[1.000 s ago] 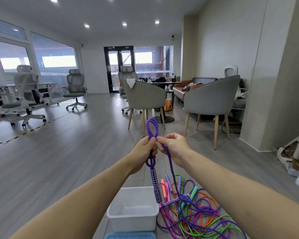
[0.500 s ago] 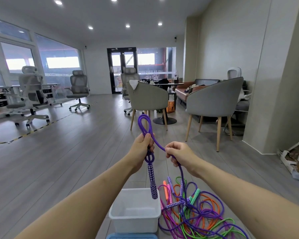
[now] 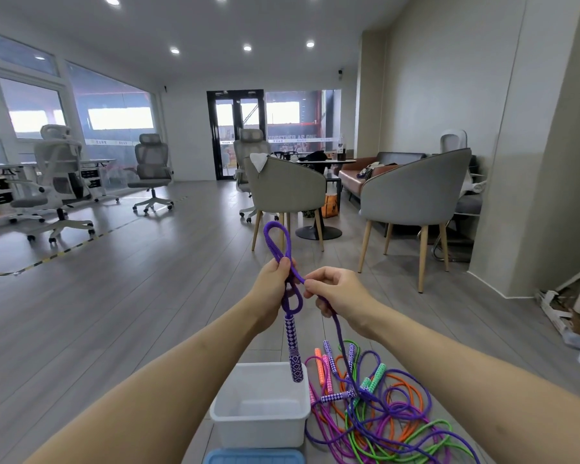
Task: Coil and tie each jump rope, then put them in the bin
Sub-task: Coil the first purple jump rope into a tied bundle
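Note:
My left hand (image 3: 271, 289) grips folded loops of a purple jump rope (image 3: 276, 241); one loop stands up above the fist and another hangs below it. The rope's patterned purple handle (image 3: 294, 351) dangles over the white bin (image 3: 258, 421). My right hand (image 3: 337, 291) pinches the same rope just right of the left fist, and the strand runs down from it to the floor. A tangled pile of purple, orange, green and pink jump ropes (image 3: 380, 420) lies on the floor right of the bin.
A blue lid (image 3: 253, 457) lies in front of the bin at the bottom edge. Two grey armchairs (image 3: 412, 202) and a round table stand ahead on the grey plank floor. Office chairs line the left windows. Cardboard debris (image 3: 563, 313) sits by the right wall.
My right hand moved away to the right along the rope, then came back close to the left fist. The upper loop shifted left and the view rose slightly.

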